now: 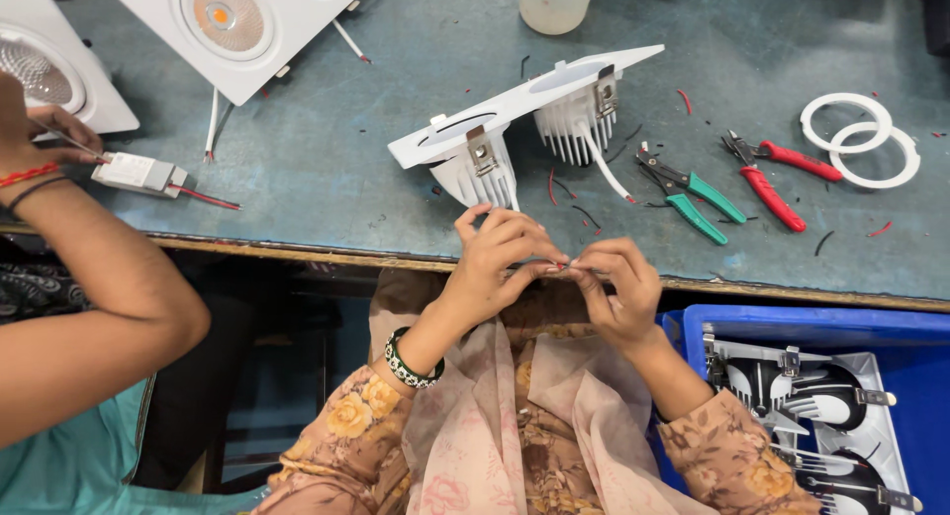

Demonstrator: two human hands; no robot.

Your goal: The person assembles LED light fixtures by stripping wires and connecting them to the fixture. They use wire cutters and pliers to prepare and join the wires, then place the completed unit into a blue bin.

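Red wire ends (560, 267) pinched between both hands' fingertips (550, 260).

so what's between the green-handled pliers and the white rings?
In the head view, the red-handled pliers lie between the green-handled pliers and the two white rings, on the blue-grey table, with a few wire scraps around.

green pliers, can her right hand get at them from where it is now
Probably yes: the green pliers lie on open bench just beyond the right hand, nothing between them, though both hands are pinching a thin wire.
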